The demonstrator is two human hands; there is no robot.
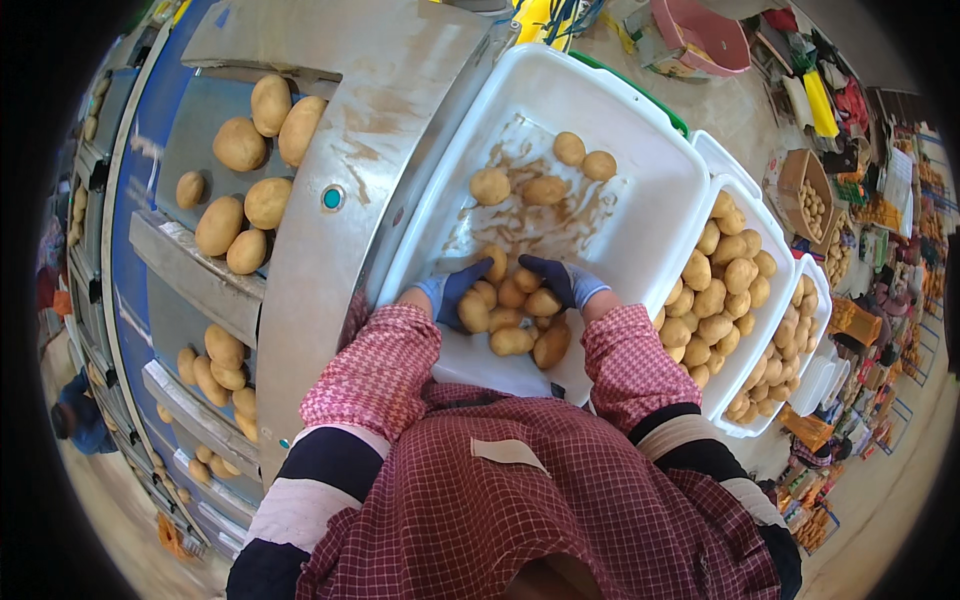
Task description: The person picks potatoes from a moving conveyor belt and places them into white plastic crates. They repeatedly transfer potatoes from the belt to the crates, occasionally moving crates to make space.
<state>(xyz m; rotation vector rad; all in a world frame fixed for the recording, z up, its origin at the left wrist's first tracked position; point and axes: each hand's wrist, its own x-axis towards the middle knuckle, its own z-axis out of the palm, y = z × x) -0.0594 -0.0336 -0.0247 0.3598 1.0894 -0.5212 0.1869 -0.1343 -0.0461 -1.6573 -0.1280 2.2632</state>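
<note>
A white plastic tub (652, 210) stands before me, its floor smeared with brown soil. At its near end lies a heap of potatoes (512, 294), cupped between my two gloved hands. My left hand (459, 294) is against the left side of the heap, its thumb beside an upper potato (495, 264). On the right side, my right hand (559, 281) touches the potatoes with its thumb pointing inward; most of its fingers are hidden. Several loose potatoes, among them a round one (490, 186), lie farther up the tub floor.
To the left runs a metal-framed machine (330, 247) with potatoes (240, 144) in its divided compartments. Right of my tub stand another white tub (776, 292) full of potatoes and a further filled one (821, 300). A pink container (709, 37) and a cardboard box (799, 169) are beyond. A person (81, 416) is at far left.
</note>
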